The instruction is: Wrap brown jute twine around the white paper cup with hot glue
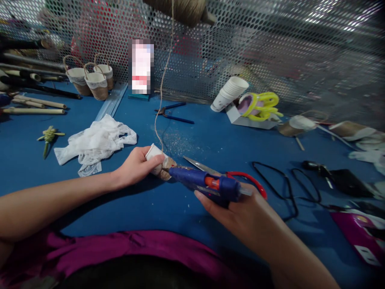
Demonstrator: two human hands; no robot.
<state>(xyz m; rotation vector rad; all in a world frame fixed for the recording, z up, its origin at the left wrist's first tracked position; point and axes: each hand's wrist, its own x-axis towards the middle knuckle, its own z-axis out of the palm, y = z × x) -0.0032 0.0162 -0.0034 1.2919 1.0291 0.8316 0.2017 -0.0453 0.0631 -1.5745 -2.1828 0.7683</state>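
My left hand point(136, 165) is closed around a white paper cup point(154, 151) that lies tilted, its lower part wrapped in brown twine. A strand of twine point(163, 80) runs down to the cup from a large spool point(183, 10) above. With my right hand point(237, 208) I grip a blue hot glue gun point(204, 182), its nozzle at the wrapped part of the cup. Whether the nozzle touches the twine I cannot tell. Red-handled scissors point(198, 163) lie partly hidden behind the glue gun.
White lace point(96, 140) lies left, near finished twine-wrapped cups with handles point(98, 86). Blue-handled pliers point(177, 112) and a phone point(140, 68) are at the back. Stacked paper cups point(230, 93) lean on a white box point(252, 118). A black cord point(282, 180) lies right; perforated metal point(270, 52) stands behind.
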